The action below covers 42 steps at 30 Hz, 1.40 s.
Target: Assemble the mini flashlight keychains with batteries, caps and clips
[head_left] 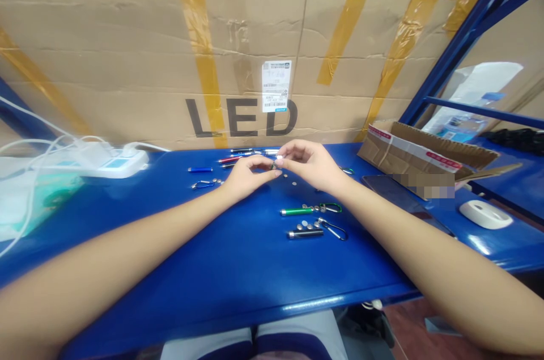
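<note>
At centre, the left hand (251,174), fingers curled nearly closed, pinches a tiny dark-greenish part (273,166), details blurred. The right hand (309,164) bunches its fingertips alongside; its hold I cannot tell.

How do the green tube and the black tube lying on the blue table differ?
Colour: the green tube has a bright green body, while the black tube is dark.
Place: the black tube lies nearer the front edge of the blue table; the green tube lies farther back.
Sideways: the black tube sits slightly farther right than the green tube.
Shared: both lie on their sides, each with a silvery left end.
</note>
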{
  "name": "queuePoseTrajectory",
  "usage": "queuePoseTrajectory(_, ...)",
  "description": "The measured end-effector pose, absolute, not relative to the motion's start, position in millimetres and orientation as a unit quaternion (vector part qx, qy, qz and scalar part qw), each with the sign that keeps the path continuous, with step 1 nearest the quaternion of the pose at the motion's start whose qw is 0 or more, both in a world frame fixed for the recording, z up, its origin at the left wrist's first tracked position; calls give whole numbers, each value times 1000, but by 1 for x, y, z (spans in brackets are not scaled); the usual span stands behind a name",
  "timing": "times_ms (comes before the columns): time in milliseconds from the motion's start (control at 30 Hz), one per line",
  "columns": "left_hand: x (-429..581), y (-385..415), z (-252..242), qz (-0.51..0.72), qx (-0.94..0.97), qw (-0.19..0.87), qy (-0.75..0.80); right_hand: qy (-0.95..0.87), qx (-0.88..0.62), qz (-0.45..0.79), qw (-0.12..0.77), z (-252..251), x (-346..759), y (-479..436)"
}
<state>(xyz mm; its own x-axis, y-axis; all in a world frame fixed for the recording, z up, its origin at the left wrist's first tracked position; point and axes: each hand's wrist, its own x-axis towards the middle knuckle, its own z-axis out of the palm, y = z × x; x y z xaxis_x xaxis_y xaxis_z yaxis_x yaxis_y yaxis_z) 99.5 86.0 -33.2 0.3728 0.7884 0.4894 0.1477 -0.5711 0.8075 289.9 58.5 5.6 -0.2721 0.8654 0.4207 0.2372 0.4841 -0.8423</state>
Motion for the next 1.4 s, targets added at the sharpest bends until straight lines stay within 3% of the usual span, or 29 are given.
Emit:
queuePoseTrajectory(333, 99, 87, -35, 476, 749, 358, 290, -766, -356, 308, 437, 4, 289, 57)
queuePoseTrajectory(600, 99, 86, -35, 476, 755, 334, 302, -745, -455, 249, 418, 4, 298, 68)
queuePoseTrajectory(767, 98, 86, -35, 473, 760, 333, 296, -785, -535, 183, 253, -5, 306, 76)
queuePoseTrajectory(833, 98, 86, -34, 471, 763, 326, 300, -796, -531, 181, 227, -9, 307, 77)
queuePoseTrajectory(1400, 98, 86, -33, 463, 766, 323, 308, -807, -525, 167, 214, -12, 305, 76)
